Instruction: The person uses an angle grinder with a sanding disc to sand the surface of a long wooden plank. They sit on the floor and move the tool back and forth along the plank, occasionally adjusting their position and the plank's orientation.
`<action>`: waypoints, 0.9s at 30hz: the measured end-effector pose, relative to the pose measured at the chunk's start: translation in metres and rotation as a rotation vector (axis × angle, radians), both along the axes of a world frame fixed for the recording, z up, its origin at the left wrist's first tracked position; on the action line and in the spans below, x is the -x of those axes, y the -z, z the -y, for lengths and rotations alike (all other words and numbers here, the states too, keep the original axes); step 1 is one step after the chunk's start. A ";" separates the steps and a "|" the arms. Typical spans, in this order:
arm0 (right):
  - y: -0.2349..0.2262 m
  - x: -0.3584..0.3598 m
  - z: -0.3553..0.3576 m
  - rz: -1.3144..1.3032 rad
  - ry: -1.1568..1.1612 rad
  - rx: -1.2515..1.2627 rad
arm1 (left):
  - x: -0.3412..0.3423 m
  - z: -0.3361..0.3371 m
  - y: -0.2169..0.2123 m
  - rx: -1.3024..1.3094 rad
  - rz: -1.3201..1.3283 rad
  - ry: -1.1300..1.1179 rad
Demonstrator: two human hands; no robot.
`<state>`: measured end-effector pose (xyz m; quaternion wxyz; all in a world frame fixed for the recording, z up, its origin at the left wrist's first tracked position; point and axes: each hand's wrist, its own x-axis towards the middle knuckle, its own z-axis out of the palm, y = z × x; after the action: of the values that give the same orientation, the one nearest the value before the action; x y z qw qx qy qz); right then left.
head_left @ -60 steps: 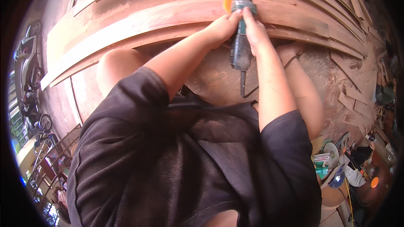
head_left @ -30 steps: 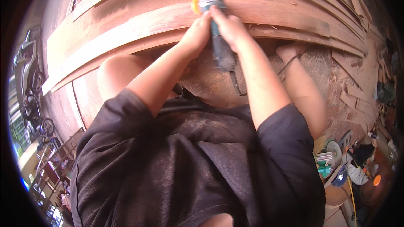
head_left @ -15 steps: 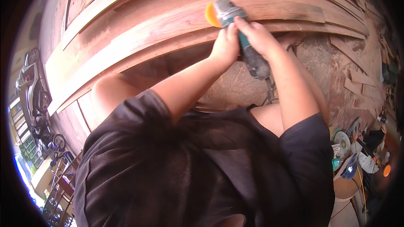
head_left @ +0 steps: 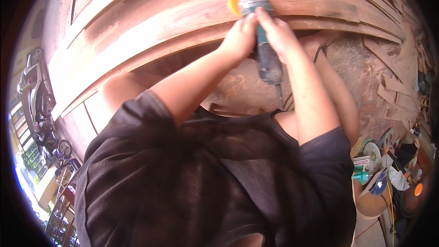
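Observation:
Both of my hands grip an angle grinder [head_left: 269, 61] with a teal and black body and a grey metal head. My left hand [head_left: 241, 36] is closed round its left side just below the head. On the other side, my right hand [head_left: 279, 34] wraps the body, its thumb lying up near the head. A yellow-orange disc [head_left: 235, 3], blurred, sits at the head's left, over a long wooden plank [head_left: 178, 20]. Whether the disc touches the wood I cannot tell. The grinder's cord runs down from its rear end between my legs.
More long boards [head_left: 366, 0] lie alongside, beyond the plank. Offcuts of wood [head_left: 395, 87] are scattered on the dusty floor at right. Nearer on the right are a grinding disc [head_left: 372, 151], a cap [head_left: 380, 182] and other tools. Motorbikes [head_left: 39, 96] stand at far left.
The grinder and both hands have shifted slightly farther away, and the tool's rear end has swung left. My view has moved a little too.

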<state>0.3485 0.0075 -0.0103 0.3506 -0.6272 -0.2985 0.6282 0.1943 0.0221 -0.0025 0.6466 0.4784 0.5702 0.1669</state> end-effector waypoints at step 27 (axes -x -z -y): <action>0.007 -0.058 0.038 -0.077 0.303 0.008 | -0.067 0.007 0.013 0.103 0.133 0.164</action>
<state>0.4067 -0.0307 -0.0174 0.4498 -0.6420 -0.1844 0.5929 0.2616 0.0150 -0.0159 0.7182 0.4776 0.4927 0.1153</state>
